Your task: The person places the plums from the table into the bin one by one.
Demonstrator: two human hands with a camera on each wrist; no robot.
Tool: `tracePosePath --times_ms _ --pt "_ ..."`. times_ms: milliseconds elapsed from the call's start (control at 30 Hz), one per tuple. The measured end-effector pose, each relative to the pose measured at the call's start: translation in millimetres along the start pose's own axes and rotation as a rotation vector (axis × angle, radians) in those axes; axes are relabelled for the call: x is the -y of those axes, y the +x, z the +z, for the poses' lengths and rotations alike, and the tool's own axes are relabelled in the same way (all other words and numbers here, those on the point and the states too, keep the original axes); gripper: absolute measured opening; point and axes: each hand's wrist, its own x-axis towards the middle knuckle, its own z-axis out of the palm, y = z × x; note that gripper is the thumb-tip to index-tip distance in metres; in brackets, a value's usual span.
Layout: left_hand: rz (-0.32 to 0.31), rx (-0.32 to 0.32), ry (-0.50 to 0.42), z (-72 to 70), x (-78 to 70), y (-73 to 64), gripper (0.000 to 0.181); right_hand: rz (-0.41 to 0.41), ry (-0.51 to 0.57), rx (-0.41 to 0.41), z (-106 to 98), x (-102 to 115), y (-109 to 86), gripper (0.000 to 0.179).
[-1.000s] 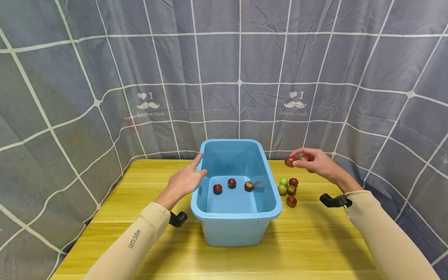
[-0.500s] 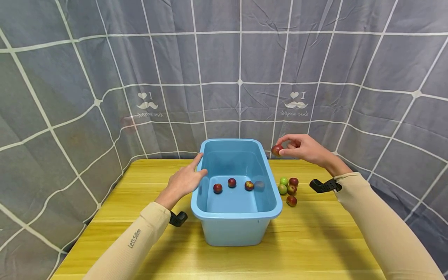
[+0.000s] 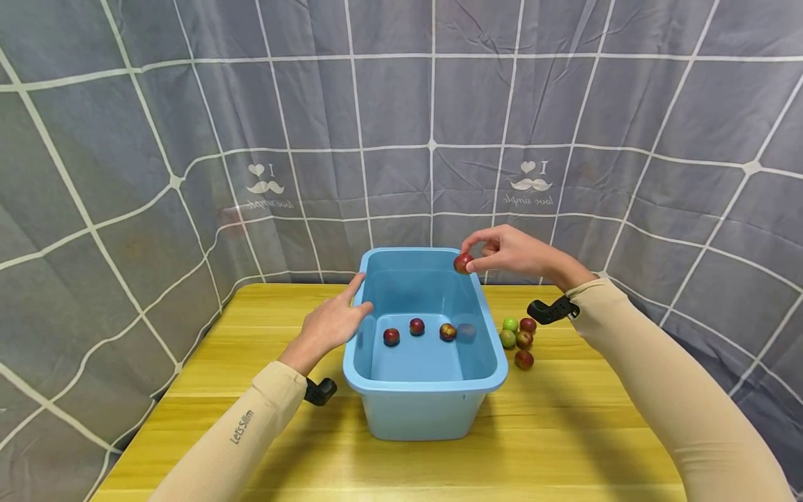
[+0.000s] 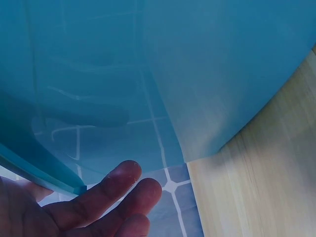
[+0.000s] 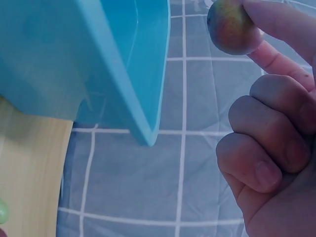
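Observation:
A light-blue plastic tub (image 3: 433, 385) stands on the table with several dark-red plums inside, one of them mottled yellow (image 3: 447, 332). My left hand (image 3: 329, 324) grips the tub's left rim, thumb over the inner side; in the left wrist view its other fingers (image 4: 116, 190) lie outside the wall. Between thumb and index finger, my right hand (image 3: 511, 251) pinches a red plum (image 3: 463, 263) above the tub's far right corner. The right wrist view shows that plum (image 5: 232, 27) with greenish patches, the remaining fingers curled into the palm.
Right of the tub, several plums lie on the wooden table (image 3: 590, 418), some green (image 3: 507, 339), some red (image 3: 523, 360). A grey curtain (image 3: 401, 104) with white grid lines surrounds the table's back and sides.
My right hand has carried the red plum leftward and slightly up, from over the plums on the table to above the tub's far right corner. My left hand keeps its place.

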Motion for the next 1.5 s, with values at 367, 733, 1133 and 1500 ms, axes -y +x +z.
tracePosePath --times_ms 367,733,1133,1500 --pt "0.005 -0.002 0.0 -0.2 0.5 -2.9 0.072 -0.039 -0.022 0.113 9 19 27.8 0.028" --pt "0.003 -0.002 0.004 -0.5 0.5 -4.1 0.073 -0.029 -0.059 0.206 24 34 50.7 0.023" --pt "0.002 -0.005 0.003 -0.3 -0.8 -2.3 0.072 -0.004 -0.077 0.354 44 39 74.4 0.017" --pt "-0.005 0.0 -0.002 0.1 -0.8 -2.2 0.072 0.044 -0.176 0.445 66 34 88.4 0.012"
